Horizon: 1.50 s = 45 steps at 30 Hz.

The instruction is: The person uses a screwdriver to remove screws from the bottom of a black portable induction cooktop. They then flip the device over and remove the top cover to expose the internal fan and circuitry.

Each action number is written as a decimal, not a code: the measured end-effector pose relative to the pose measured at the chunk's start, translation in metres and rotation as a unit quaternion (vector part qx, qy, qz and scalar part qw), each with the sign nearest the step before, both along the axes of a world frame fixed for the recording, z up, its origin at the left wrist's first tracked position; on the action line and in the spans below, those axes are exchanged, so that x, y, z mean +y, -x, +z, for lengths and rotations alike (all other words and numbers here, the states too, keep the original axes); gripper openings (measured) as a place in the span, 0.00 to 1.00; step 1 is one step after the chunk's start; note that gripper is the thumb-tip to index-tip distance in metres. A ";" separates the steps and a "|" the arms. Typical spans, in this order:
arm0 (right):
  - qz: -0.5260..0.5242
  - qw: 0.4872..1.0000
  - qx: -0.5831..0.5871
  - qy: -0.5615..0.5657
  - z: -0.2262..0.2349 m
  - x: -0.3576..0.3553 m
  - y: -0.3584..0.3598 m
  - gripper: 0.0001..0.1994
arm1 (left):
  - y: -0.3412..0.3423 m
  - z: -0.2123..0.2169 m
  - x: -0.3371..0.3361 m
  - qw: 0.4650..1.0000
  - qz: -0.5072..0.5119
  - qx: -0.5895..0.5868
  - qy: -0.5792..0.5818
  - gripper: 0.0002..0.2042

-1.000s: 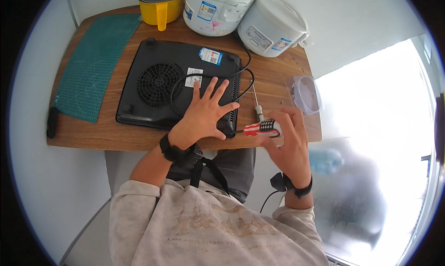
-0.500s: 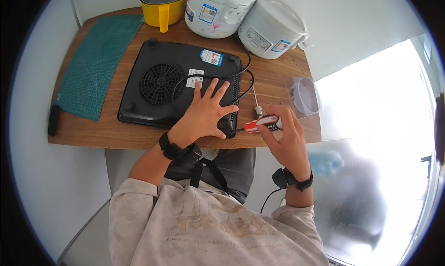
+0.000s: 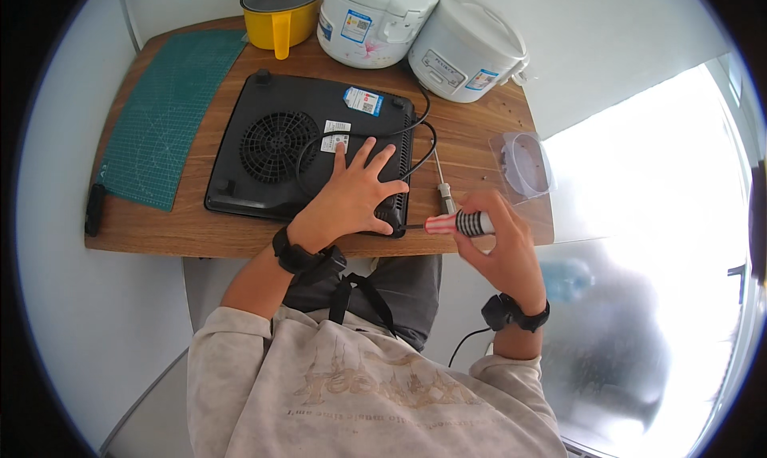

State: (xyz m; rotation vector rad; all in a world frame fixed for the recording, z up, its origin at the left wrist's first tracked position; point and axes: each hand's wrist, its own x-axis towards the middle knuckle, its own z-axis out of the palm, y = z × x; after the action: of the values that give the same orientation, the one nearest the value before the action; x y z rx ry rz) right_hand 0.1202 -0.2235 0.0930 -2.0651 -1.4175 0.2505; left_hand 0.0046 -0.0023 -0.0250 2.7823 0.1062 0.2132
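A black induction cooker [image 3: 248,178] lies upside down, its round fan grille [image 3: 279,147] and stickers facing up. My left hand [image 3: 356,196] rests on its near right part, fingers spread flat. A black power cord [image 3: 432,148] loops over the casing, partly under that hand. In my right hand [image 3: 505,246] is a screwdriver [image 3: 442,224] with a red and white handle, gripped at the striped end. Its shaft points left, and the tip is at the cooker's near right corner; whether it sits in a screw I cannot tell. Beside it lies a second screwdriver [image 3: 445,196] with a long thin shaft.
A green cutting mat [image 3: 164,114] covers the table's left side, with a black object [image 3: 94,210] at its near corner. Along the back stand a yellow pot [image 3: 280,27] and two white rice cookers [image 3: 375,23]. A clear plastic container [image 3: 526,165] and small dark bits lie at the right.
My right hand has moved slightly right and turned, and the screwdriver handle has rotated in it. My left hand stays spread on the cooker.
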 end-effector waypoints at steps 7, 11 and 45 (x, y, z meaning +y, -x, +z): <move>-0.101 0.992 0.074 0.021 0.006 0.008 0.010 0.20 | 0.002 -0.007 0.001 1.000 0.001 -0.010 0.012 0.35; -0.068 0.997 0.025 -0.030 -0.009 -0.003 0.004 0.20 | 0.001 -0.007 0.000 1.000 0.001 -0.014 0.009 0.35; -0.205 0.974 0.065 -0.072 -0.069 -0.064 -0.006 0.21 | 0.002 -0.006 -0.002 1.000 0.004 -0.005 0.013 0.36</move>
State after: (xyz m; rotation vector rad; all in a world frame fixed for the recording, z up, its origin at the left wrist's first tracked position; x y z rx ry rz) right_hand 0.1259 -0.2879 0.0244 -2.1196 -0.8787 0.1052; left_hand 0.0025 -0.0038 -0.0307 2.7553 0.1166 0.2270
